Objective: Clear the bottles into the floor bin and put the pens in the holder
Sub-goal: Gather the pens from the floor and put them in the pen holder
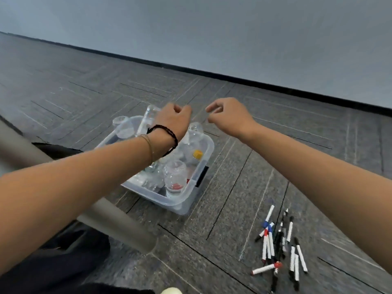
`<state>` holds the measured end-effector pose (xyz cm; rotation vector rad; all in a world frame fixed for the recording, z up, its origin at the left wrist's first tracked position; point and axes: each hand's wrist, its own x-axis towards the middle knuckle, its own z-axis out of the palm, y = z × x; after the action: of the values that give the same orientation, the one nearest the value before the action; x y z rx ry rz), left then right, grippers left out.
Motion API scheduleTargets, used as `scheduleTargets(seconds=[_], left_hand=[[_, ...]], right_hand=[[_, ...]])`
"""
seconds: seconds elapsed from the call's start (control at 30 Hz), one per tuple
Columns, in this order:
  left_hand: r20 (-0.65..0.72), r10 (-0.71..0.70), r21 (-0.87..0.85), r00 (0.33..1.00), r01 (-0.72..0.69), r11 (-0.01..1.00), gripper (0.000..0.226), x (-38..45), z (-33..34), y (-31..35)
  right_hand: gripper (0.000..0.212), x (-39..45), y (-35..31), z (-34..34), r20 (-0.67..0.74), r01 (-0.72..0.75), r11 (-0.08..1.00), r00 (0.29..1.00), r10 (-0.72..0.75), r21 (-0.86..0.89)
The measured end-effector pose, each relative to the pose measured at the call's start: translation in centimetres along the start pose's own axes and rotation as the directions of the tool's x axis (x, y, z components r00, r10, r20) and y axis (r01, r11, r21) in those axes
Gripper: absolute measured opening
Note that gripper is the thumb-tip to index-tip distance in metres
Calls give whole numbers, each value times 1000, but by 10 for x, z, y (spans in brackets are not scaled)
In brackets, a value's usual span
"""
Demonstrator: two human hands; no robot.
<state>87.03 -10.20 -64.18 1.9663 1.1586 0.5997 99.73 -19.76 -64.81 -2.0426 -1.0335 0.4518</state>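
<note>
So we're looking down at a grey carpet-tile floor with both bare arms stretched out in front of us. The clear plastic bin sits on the carpet right under our left forearm, and it's packed with empty clear bottles, some standing and some leaning; one has a yellow cap and one a red label. Our left hand hangs over the far end of the bin with the fingers curled under, right beside the top of a tall clear bottle sticking up at the bin's far corner. The back of the hand hides the fingertips, so we honestly can't tell if it's gripping that bottle or just hovering next to it. There's a black braided band and a thin bracelet on that wrist. Our right hand is up in the air just beside the left one, not touching it, fingers loosely curled with nothing in them. The pens, a messy heap of white markers with black, blue and red caps, lie on the carpet well to the right of the bin, under our right forearm. A grey tube runs diagonally across the lower left.
</note>
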Motion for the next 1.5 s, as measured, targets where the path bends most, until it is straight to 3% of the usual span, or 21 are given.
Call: scheduleTargets(seconds=[0.13, 0.23, 0.47, 0.63, 0.8, 0.97, 1.1, 1.17, 1.33, 1.4, 1.47, 1.5], left_hand=[[149, 117, 23, 982, -121, 992, 20, -13, 76, 48], [230, 149, 29, 962, -160, 987, 14, -31, 132, 62], [470, 75, 255, 879, -216, 943, 18, -88, 249, -8], [646, -74, 521, 760, -368, 770, 28, -123, 314, -77], [678, -125, 630, 724, -486, 606, 31, -138, 345, -106], [700, -144, 555, 699, -407, 725, 30, -131, 350, -110], [675, -145, 398, 723, -191, 897, 31, -122, 333, -115], [688, -192, 327, 700, -63, 943, 33, -119, 320, -120], [687, -242, 161, 685, 182, 970, 14, -126, 295, -120], [675, -285, 108, 681, 291, 951, 17, -130, 292, -119], [660, -306, 156, 686, 274, 949, 23, -134, 294, -123], [652, -293, 225, 699, 192, 955, 22, -135, 295, -126]], right_hand=[[14, -28, 43, -28, -23, -102, 994, 995, 101, -29], [19, -53, 83, -48, -30, -178, 979, 984, 176, -95], [20, -136, 212, -60, -34, -443, 876, 895, 445, -188], [20, -189, 279, -43, -35, -603, 790, 797, 603, -113], [23, -219, 314, -29, -28, -670, 727, 738, 674, -148], [27, -221, 341, -15, -33, -691, 687, 710, 703, -224], [38, -206, 347, -1, -53, -702, 656, 693, 719, -278], [39, -194, 350, 7, -58, -696, 656, 698, 714, -292], [38, -178, 357, 24, -97, -688, 627, 698, 709, -366], [36, -177, 358, 27, -108, -673, 624, 710, 696, -397], [31, -177, 358, 28, -113, -663, 618, 715, 690, -421], [30, -177, 356, 27, -108, -662, 619, 715, 691, -422]])
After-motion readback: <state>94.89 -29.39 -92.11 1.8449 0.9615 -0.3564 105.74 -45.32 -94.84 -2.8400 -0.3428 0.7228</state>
